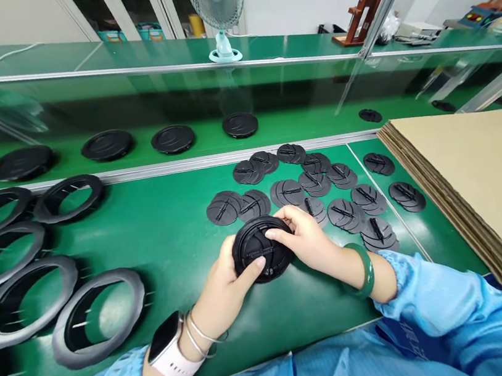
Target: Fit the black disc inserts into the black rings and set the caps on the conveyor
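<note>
My left hand [225,288] and my right hand [299,237] together hold a round black plastic disc [262,250] above the green bench mat [195,320]. A raised bar crosses its face, and my left thumb lies across its lower edge. The fingers of my right hand rest on its upper right rim. Just beyond my hands lie several similar black discs [286,192], some overlapping, each with a bar on top. My right hand is nearest to them.
Several large dark rubber rings [99,318] lie at the left of the bench. A stack of cardboard sheets [469,182] stands at the right. Several round black lids [172,139] sit on a green shelf behind a metal rail, and a small fan [216,0] stands beyond.
</note>
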A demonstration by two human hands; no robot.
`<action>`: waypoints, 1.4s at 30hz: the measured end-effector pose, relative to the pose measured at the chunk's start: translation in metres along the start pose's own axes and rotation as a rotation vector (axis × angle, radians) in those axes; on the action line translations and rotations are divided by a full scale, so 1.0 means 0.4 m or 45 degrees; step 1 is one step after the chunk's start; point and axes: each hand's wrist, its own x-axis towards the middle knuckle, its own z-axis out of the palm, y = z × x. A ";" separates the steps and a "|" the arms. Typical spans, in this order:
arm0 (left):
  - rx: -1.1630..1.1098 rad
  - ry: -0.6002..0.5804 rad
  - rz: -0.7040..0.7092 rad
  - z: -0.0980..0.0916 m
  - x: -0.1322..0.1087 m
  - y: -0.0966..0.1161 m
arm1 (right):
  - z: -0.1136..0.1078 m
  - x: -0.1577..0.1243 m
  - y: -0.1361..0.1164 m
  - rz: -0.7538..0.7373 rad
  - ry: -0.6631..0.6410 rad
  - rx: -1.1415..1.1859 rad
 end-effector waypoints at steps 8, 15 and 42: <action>0.195 0.029 0.016 0.003 -0.006 0.013 | 0.012 0.007 0.014 0.027 0.026 0.089; 0.117 0.055 0.054 0.005 -0.004 0.015 | -0.017 -0.009 -0.023 0.050 -0.362 0.183; 1.036 0.100 -0.043 -0.298 -0.287 0.039 | -0.009 0.030 0.010 0.453 -0.217 1.002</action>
